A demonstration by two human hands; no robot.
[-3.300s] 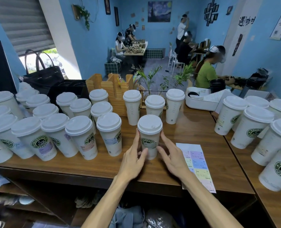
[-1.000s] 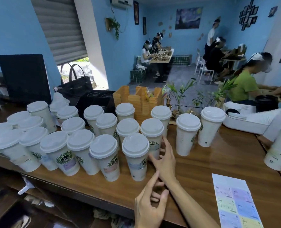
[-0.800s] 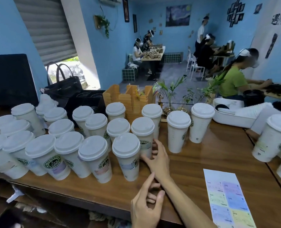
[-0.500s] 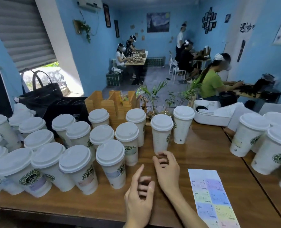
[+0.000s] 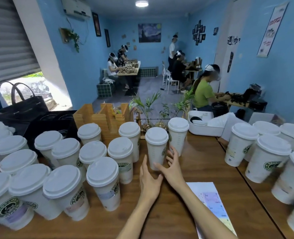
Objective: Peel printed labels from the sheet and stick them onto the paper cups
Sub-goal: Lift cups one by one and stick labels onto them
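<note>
1. Here, closest to you, the label sheet (image 5: 211,203) lies flat on the wooden worktop (image 5: 191,226), just right of your right forearm, its pastel labels facing up.
2. Your left hand (image 5: 148,181) is stretched forward with straight, relaxed fingers (image 5: 143,165); they reach to the lower left side of a lidded paper cup (image 5: 156,148) and grip nothing.
3. Your right hand (image 5: 171,169) is spread wide too: its thumb lies against the lower front of that same cup and the other fingers fan up past the cup's right side, not closed round it.
4. That cup stands upright on the worktop between both hands, its green logo turned to the right.
5. To your left, a crowded cluster of lidded cups (image 5: 56,171) stands upright in rows; the front cups carry pale labels below their logos.
6. To your right, another group of cups (image 5: 270,163) stands on an adjoining worktop, blurred towards the frame edge.
7. Just behind the cup between your hands, a taller-looking cup (image 5: 178,134) stands near small potted plants (image 5: 149,107).
8. Beyond these sit a wooden organiser (image 5: 106,118), a white tub (image 5: 205,124) and a black bag (image 5: 22,106).
9. Farther back, people sit at tables in a blue-walled room.
</note>
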